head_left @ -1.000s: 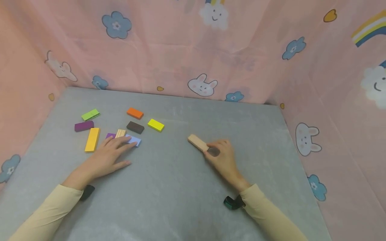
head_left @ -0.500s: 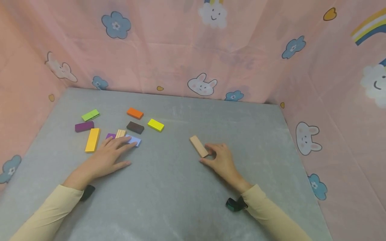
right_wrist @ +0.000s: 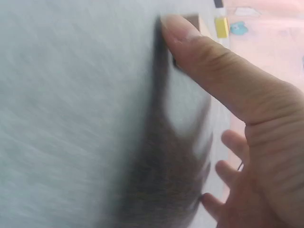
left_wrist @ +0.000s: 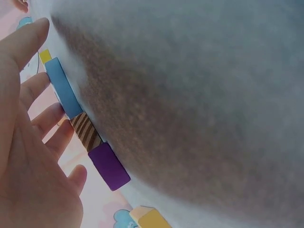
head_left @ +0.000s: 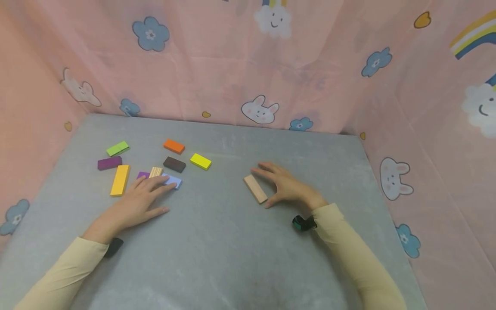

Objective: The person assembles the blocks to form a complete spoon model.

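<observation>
My left hand (head_left: pixel 133 204) lies over a row of small blocks at the left, its fingers spread and relaxed. Its fingertips reach a light blue block (head_left: pixel 175 181), a striped wooden block (head_left: pixel 156 172) and a purple block (head_left: pixel 142 175); in the left wrist view the blue block (left_wrist: pixel 64 88) shows beside the fingers. A plain wooden block (head_left: pixel 255 189) lies flat and slanted at mid-table. Beside it, my right hand (head_left: pixel 288 186) has fingers extended near the far end and thumb near the close end. Whether they touch it I cannot tell.
Around the left hand lie an orange-yellow block (head_left: pixel 120 180), a dark purple block (head_left: pixel 110 163) and a green block (head_left: pixel 118 148). Farther back are orange (head_left: pixel 174 146), dark brown (head_left: pixel 174 164) and yellow (head_left: pixel 200 161) blocks. Pink printed cloth (head_left: pixel 217 77) surrounds the grey table (head_left: pixel 217 258).
The right hand has let go of the wooden block, which turned slightly steeper, and then spread its fingers toward the far end. My left hand stays where it was.
</observation>
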`<state>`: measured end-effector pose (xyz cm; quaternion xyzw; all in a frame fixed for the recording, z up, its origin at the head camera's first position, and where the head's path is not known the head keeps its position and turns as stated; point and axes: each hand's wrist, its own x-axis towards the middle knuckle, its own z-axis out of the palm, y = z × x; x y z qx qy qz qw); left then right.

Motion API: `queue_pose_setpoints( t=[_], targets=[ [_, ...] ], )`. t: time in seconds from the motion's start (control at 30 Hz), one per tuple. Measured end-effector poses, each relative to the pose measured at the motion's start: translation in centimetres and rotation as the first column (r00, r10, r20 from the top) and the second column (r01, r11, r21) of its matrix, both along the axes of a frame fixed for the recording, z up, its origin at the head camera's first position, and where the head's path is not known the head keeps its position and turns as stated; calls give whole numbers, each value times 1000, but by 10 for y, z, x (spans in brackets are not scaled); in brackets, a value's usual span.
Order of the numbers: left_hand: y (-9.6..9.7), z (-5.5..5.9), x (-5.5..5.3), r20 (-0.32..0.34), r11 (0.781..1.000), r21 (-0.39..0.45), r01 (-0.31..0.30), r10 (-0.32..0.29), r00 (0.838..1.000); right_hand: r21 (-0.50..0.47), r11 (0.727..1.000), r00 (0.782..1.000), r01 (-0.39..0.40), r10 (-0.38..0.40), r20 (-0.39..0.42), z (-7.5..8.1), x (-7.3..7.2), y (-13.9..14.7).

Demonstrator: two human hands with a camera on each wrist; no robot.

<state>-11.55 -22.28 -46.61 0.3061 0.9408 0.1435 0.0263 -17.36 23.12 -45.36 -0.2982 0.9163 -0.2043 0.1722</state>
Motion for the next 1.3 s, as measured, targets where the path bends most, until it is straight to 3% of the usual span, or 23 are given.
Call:
queue_pose_setpoints(
  t=[0.2,0.47,0.63,0.87,1.07,1.3],
  targets=[
    [0,-1,-1,9,1000,-11,-7,7,1000,56,997,998,-44,42,47,5,-9,-1],
    [1,0,0,22,1000,-16,-16,17,1000,33,998,999,-46,45,31,6,-11,-4],
    [1,1,0,24,1000,-19,-17,18,1000,-38,999,999,31,-30,22,3,-2,-1],
    [1,-1,0,5,1000,-13,-12,13,1000,-150,976,986,160,-163,-13,-3,19,2],
    [0,-2,-1,13,1000,-14,-15,15,1000,-171,965,977,199,-209,-46,-11,32,2],
    [2,1,-1,33,1000,-7,-14,15,999,-156,968,971,198,-216,-106,-22,35,1]
  ],
)
